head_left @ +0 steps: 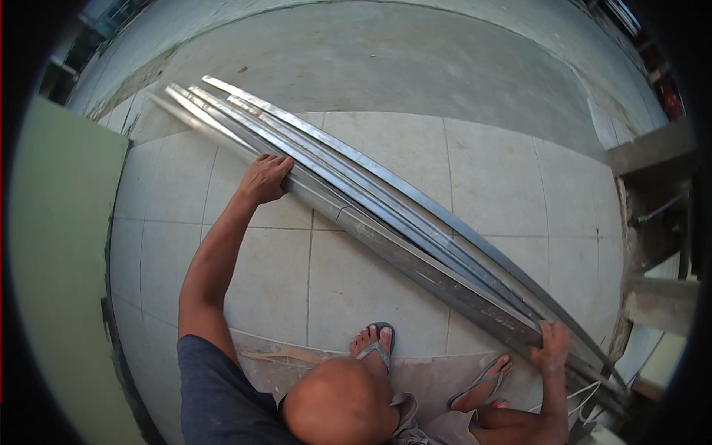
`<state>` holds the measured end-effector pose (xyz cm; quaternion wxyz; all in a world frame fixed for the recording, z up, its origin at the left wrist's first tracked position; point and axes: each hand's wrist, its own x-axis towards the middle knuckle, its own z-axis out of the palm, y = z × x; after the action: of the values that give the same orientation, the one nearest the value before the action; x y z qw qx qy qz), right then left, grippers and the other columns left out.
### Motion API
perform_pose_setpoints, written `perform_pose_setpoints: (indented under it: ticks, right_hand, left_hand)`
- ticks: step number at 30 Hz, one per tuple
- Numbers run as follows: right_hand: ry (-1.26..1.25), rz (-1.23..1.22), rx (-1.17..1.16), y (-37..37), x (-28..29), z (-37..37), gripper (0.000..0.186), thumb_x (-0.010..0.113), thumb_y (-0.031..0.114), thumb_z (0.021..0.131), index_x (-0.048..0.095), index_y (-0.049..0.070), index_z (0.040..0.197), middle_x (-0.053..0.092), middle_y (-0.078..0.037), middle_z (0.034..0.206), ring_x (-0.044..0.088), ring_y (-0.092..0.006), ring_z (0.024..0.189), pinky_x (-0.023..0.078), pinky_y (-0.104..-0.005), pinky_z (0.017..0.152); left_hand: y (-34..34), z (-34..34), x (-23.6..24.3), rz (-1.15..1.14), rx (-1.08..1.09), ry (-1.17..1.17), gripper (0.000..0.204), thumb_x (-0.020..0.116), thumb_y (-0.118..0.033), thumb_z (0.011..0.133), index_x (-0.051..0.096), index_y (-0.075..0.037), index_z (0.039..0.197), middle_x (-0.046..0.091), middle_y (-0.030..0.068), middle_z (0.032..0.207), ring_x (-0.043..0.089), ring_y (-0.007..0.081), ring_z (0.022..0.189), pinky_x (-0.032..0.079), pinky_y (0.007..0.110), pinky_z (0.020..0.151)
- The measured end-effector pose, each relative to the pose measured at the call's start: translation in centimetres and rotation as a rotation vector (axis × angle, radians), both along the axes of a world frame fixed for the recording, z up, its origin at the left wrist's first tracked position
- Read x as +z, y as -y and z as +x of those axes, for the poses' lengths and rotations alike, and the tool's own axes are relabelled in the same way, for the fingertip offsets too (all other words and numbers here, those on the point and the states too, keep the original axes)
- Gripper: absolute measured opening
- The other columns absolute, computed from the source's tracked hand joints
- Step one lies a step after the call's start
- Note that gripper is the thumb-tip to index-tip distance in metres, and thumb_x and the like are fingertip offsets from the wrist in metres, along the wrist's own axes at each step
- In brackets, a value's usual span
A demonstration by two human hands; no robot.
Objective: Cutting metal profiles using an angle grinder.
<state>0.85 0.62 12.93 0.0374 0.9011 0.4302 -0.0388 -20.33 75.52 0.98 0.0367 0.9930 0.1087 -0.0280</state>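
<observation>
A long dull-grey metal channel (415,263) runs slantwise across the view, from upper left to lower right. My left hand (265,179) is closed over it toward the upper-left part, fingers curled round its edge. Near its lower-right end my right hand (550,346) grips the same channel, the fingers bent over the top. Several shinier metal strips lie alongside on the far side, among them a long outer strip (393,175) whose far end sticks out at upper left. Blur at the upper-left tip hides how the nearest pieces end.
Below the metal lies a pale tiled floor (497,185), with grey concrete (371,52) beyond. A light green wall (70,259) stands at left. Concrete blocks (656,152) line the right side. A white cord (591,393) lies by my right forearm. My sandalled feet are close below the channel.
</observation>
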Motion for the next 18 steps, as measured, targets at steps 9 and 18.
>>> perform_pose_setpoints:
  ticks: [9, 18]
  right_hand:
    - [0.146, -0.209, -0.492, 14.4, 8.1, -6.0, 0.071, 0.085, 0.008, 0.061, 0.058, 0.005, 0.127, 0.054, -0.020, 0.115, 0.052, -0.0457, 0.117, 0.042, -0.0536, 0.106]
    - [-0.070, -0.298, -0.548, 16.1, 10.2, -4.3, 0.077, 0.091, 0.027, 0.065, 0.059, 0.007, 0.132, 0.060, -0.018, 0.120, 0.056, -0.0415, 0.123, 0.045, -0.0512, 0.105]
  left_hand:
    - [11.6, 0.3, 4.1, -0.149, -0.305, 0.280, 0.031, 0.075, -0.004, 0.062, 0.054, -0.011, 0.083, 0.056, 0.0076, 0.079, 0.061, 0.0296, 0.075, 0.047, 0.041, 0.073]
    - [25.7, 0.7, 5.5, -0.286, -0.236, 0.323, 0.023, 0.074, -0.010, 0.073, 0.059, -0.011, 0.091, 0.060, 0.0055, 0.079, 0.062, 0.0276, 0.078, 0.045, 0.041, 0.076]
